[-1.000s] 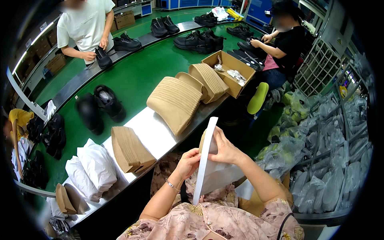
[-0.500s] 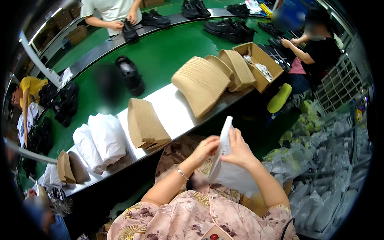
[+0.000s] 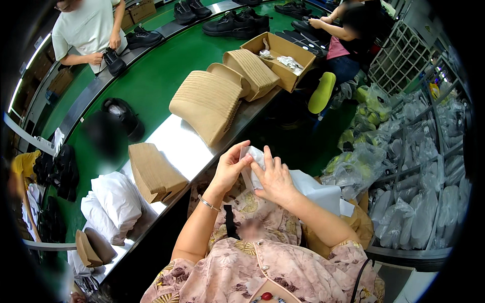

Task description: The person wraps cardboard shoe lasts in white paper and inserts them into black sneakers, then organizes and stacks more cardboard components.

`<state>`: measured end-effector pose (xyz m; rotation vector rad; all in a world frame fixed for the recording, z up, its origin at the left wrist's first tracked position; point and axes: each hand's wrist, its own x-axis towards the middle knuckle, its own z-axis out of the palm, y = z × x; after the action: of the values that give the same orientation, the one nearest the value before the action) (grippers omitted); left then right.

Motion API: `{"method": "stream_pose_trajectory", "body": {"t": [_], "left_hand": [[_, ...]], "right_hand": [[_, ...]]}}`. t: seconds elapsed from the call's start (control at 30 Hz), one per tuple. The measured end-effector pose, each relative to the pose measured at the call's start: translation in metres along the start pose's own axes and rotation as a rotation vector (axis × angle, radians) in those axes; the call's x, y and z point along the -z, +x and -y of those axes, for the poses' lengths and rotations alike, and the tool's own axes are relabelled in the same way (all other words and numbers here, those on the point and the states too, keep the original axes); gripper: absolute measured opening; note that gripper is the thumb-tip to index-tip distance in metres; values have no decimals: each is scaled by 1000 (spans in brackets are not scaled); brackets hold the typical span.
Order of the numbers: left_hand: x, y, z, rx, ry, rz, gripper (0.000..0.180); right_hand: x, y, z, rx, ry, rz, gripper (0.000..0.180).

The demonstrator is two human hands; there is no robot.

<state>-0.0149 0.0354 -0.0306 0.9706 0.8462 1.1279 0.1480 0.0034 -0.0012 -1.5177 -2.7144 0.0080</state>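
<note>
Above my lap, my left hand (image 3: 230,170) pinches a folded piece of thin white paper (image 3: 256,156) between thumb and fingers. Against its other side presses my right hand (image 3: 277,183), thumb and fingertips on the paper, so both hands hold it. Part of the paper is hidden behind my fingers. Beyond my right wrist lie larger white paper sheets (image 3: 323,194), over a brown paper or cardboard surface (image 3: 328,230). Closest to my hands on the metal ledge is a nested stack of bent brown cardboard inserts (image 3: 207,103).
More inserts (image 3: 151,169) and white-wrapped bundles (image 3: 113,204) line the metal ledge (image 3: 177,141). An open carton (image 3: 298,76) stands at its far end. Black shoes (image 3: 235,25) sit on the green conveyor (image 3: 166,65). Bagged insoles (image 3: 419,212) fill a rack at right. Two co-workers handle shoes.
The white paper, earlier held up as a tall flat piece, is now folded smaller between my hands. My hands have shifted left in view. The whole view has turned to the right.
</note>
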Motion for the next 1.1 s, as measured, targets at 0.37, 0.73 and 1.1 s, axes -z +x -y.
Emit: {"method": "stream_pose_trajectory", "body": {"t": [0.37, 0.73, 1.1], "left_hand": [[-66, -65, 29, -345, 650, -252, 29], [-51, -35, 68, -200, -29, -15, 64], [-27, -29, 34, 9, -565, 29, 80]], "right_hand": [[5, 24, -32, -355, -15, -235, 109], [29, 34, -3, -425, 338, -383, 108], [9, 3, -10, -335, 1844, -339, 33]]}}
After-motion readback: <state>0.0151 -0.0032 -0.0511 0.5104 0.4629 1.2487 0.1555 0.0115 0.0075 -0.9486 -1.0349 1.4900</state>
